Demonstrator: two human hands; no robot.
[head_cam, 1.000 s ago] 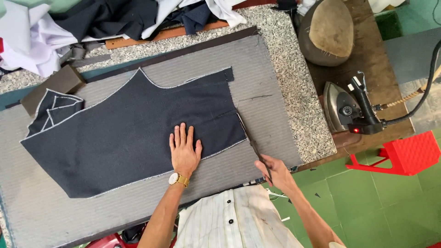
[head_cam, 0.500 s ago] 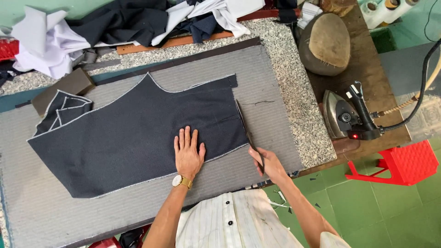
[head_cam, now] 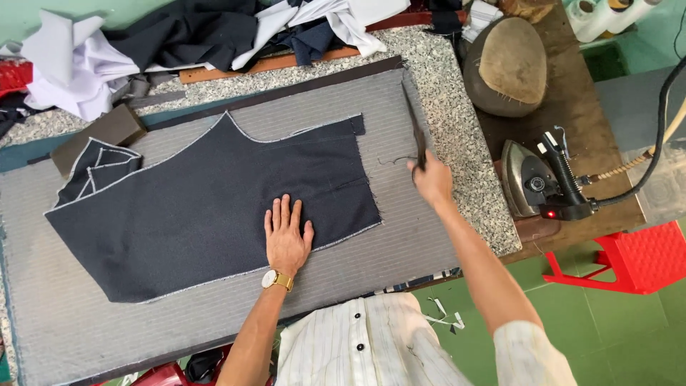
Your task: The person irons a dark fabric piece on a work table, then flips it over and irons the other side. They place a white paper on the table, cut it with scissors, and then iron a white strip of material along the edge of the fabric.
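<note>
**Left palm on the dark cloth, scissors lifted at the right**

I see my left hand (head_cam: 287, 239) lying flat, fingers spread and holding nothing, pressed on the near right part of the dark cloth panel (head_cam: 214, 200). The panel lies spread on the grey striped pad (head_cam: 400, 221) that covers most of the counter (head_cam: 464, 143), its chalk-pale outline running toward the left edge. My right hand (head_cam: 431, 180) is closed round the handles of the long scissors (head_cam: 414, 132), blades pointing toward the far edge, just off the panel's right side.

I judge the cloth light, soft and limp, likely to slide or pucker on the pad; a flat palm near the cut edge holds it best, not a pinch. The scissors look stiff and heavy, held by the handles.

No packages, labels or signs show clearly. At the right edge sit an iron (head_cam: 532, 182) and a rounded brown cushion (head_cam: 509, 64); loose fabrics (head_cam: 179, 36) pile at the far edge.
</note>
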